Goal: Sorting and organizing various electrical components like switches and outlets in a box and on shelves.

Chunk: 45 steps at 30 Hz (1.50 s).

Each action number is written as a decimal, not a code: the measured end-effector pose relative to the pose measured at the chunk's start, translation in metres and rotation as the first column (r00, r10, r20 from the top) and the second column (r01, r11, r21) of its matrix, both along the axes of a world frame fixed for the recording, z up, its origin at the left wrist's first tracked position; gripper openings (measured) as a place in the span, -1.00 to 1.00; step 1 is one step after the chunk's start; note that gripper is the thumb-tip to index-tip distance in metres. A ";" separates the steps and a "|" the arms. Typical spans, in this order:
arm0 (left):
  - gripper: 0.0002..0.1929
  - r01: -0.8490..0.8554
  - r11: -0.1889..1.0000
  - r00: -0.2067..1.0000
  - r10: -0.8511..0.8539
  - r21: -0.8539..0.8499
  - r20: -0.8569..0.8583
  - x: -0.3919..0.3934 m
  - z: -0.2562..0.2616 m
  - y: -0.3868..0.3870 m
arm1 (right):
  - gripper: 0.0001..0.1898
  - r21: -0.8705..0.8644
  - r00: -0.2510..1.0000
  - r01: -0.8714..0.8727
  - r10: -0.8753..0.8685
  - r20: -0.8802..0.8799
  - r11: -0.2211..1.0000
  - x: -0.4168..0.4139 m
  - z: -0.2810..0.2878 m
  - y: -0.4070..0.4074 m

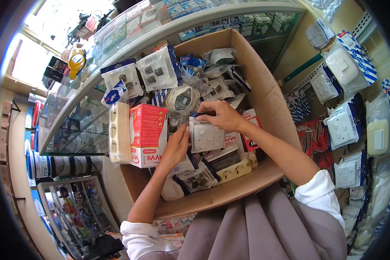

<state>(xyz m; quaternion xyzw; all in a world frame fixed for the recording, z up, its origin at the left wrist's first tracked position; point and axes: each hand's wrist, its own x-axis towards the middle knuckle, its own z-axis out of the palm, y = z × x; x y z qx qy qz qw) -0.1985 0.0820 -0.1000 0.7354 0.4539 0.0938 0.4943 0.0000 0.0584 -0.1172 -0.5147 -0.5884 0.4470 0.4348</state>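
Note:
My right hand (221, 114) grips the top edge of a plastic-wrapped white wall socket plate (208, 136) above the open cardboard box (263, 78). At the plate's left edge, the fingertips of my left hand (178, 143) touch or pinch the packaging; their exact hold is hard to tell. Inside the box lie packaged electrical fittings (157, 70), a red and white bulb box (148, 130), a cream socket strip (235, 172) and a round clear-wrapped item (183, 98). Another cream socket strip (119, 133) stands upright beside the bulb box.
A glass display counter (117, 53) with boxed bulbs stands behind the box. Packaged switches (343, 125) hang on the wall at right. A yellow tape dispenser or similar tool (77, 61) is at upper left. Cable spools (61, 166) and a glass cabinet (78, 214) stand at left.

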 end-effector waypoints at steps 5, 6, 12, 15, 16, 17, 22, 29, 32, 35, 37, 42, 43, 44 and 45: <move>-0.61 -0.085 0.995 0.985 0.090 -0.043 0.145 0.001 -0.009 -0.001 | -0.79 -0.063 0.994 0.013 -0.020 -0.104 0.998 0.002 -0.004 0.003; -0.62 -0.035 0.996 0.998 0.039 -0.076 0.055 0.003 -0.003 0.001 | -0.79 -0.060 0.991 0.012 -0.020 -0.133 0.998 0.004 -0.005 0.003; -0.70 0.080 0.977 0.989 -0.053 -0.198 0.136 0.009 0.009 -0.005 | -0.76 -0.129 0.986 -0.017 -0.005 -0.168 0.992 0.016 0.001 0.008; -0.69 0.087 0.984 0.986 -0.062 -0.158 0.154 0.005 0.004 -0.004 | -0.72 -0.180 0.990 -0.045 0.020 -0.139 0.983 0.022 0.012 0.009; -0.68 0.090 0.987 0.983 -0.066 -0.133 0.174 0.004 0.003 -0.004 | -0.69 -0.224 0.993 -0.076 0.053 -0.106 0.972 0.025 0.014 0.009; -0.68 0.090 0.987 0.982 -0.066 -0.132 0.174 0.003 0.004 -0.005 | -0.69 -0.224 0.993 -0.076 0.053 -0.106 0.972 0.027 0.013 0.009; -0.68 0.088 0.992 0.991 -0.078 -0.086 0.111 0.008 0.011 -0.006 | -0.55 -0.279 0.984 -0.173 0.153 -0.090 0.945 0.041 0.008 0.007; -0.63 -0.222 0.854 0.916 0.347 -0.470 0.200 0.009 0.026 0.001 | -0.48 -0.483 0.972 -0.111 -0.006 -0.233 0.868 0.042 0.019 0.000; -0.47 -0.028 0.699 0.681 0.536 -0.714 0.498 0.003 0.030 0.003 | -0.49 -0.537 0.905 -0.108 -0.140 -0.401 0.837 0.042 0.017 0.000; -0.38 0.125 0.630 0.540 0.605 -0.766 0.585 0.014 0.043 -0.004 | -0.55 -0.535 0.782 -0.137 -0.240 -0.575 0.834 0.045 0.010 0.002; -0.43 0.223 0.646 0.529 0.549 -0.730 0.647 0.009 0.037 -0.004 | -0.50 -0.546 0.743 -0.224 -0.222 -0.632 0.807 0.045 0.014 0.002; -0.30 0.120 0.867 0.579 0.334 -0.483 0.744 0.012 0.033 -0.016 | -0.43 -0.517 0.756 -0.323 -0.112 -0.645 0.793 0.037 0.027 -0.002; -0.30 0.120 0.868 0.578 0.334 -0.482 0.744 0.012 0.033 -0.016 | -0.40 -0.506 0.738 -0.345 -0.105 -0.667 0.790 0.034 0.028 -0.003; -0.34 0.068 0.854 0.583 0.385 -0.515 0.715 0.011 0.032 -0.016 | -0.40 -0.499 0.768 -0.328 -0.080 -0.635 0.802 0.030 0.029 -0.005; -0.37 0.017 0.836 0.586 0.436 -0.548 0.683 0.012 0.032 -0.016 | -0.40 -0.500 0.769 -0.328 -0.081 -0.634 0.801 0.028 0.029 -0.005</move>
